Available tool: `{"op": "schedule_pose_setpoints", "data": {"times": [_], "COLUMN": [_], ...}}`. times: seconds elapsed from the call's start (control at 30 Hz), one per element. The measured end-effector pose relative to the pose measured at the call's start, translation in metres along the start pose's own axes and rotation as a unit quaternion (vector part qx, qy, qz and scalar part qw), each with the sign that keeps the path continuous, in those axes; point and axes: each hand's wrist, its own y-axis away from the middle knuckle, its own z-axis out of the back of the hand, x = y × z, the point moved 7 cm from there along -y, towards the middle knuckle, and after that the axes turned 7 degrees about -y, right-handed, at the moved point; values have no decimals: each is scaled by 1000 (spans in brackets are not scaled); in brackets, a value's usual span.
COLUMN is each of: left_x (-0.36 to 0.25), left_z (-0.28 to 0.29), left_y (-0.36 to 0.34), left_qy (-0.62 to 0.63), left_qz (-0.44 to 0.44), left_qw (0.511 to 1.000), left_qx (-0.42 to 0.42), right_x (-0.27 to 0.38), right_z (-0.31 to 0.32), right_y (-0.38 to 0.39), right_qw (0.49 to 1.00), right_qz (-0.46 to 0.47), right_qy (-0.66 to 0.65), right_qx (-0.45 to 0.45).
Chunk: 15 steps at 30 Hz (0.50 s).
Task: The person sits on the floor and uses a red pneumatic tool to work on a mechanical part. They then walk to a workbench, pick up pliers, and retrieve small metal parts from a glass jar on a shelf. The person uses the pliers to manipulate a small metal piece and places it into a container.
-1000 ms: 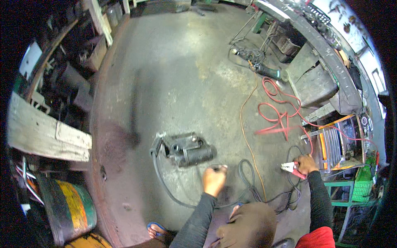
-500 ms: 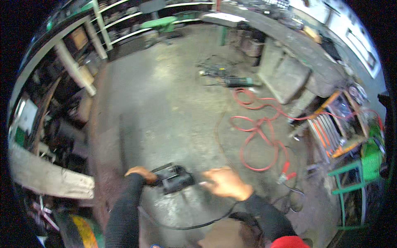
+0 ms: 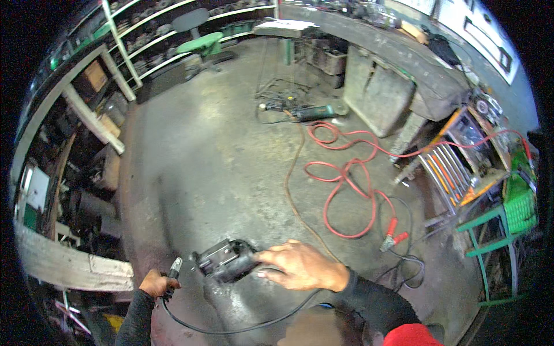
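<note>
My left hand [image 3: 154,282] is closed on a black-handled clamp [image 3: 174,269] with pale metal jaws, held left of a dark cylindrical motor [image 3: 225,260] on the floor. A black cable [image 3: 213,330] runs from the clamp across the floor. My right hand [image 3: 297,265] is open, fingers stretched out, its fingertips at the motor's right side. Right of it, a red-handled clamp [image 3: 392,236] lies on the floor beside loops of red cable [image 3: 326,210] and dark cable. A thin orange cord [image 3: 297,210] runs behind my right hand.
A grimy workbench [image 3: 381,55] lines the right, with a power tool [image 3: 314,112] on the floor beneath, an orange-framed cart [image 3: 453,173] and a green frame [image 3: 476,236]. Shelving [image 3: 150,40] and a green stool [image 3: 199,43] stand at the back. Pale timbers [image 3: 75,262] edge the left.
My right hand has let go of the red-handled clamp and moved left to the motor. My left hand has drawn the black clamp leftward off the motor. The view has tilted up toward the back.
</note>
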Motion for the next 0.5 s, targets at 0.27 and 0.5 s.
{"op": "schedule_pose_setpoints", "data": {"times": [0.27, 0.5], "left_x": [155, -50], "left_z": [-30, -19], "left_y": [-60, -96], "left_qy": [-139, -195], "left_qz": [76, -362], "left_qw": [987, 894], "left_qx": [-13, -179], "right_x": [76, 97], "right_z": [0, -2], "right_y": [48, 80], "right_qw": [984, 995], "right_qz": [115, -25], "right_qy": [-63, -58], "right_qx": [122, 83]}}
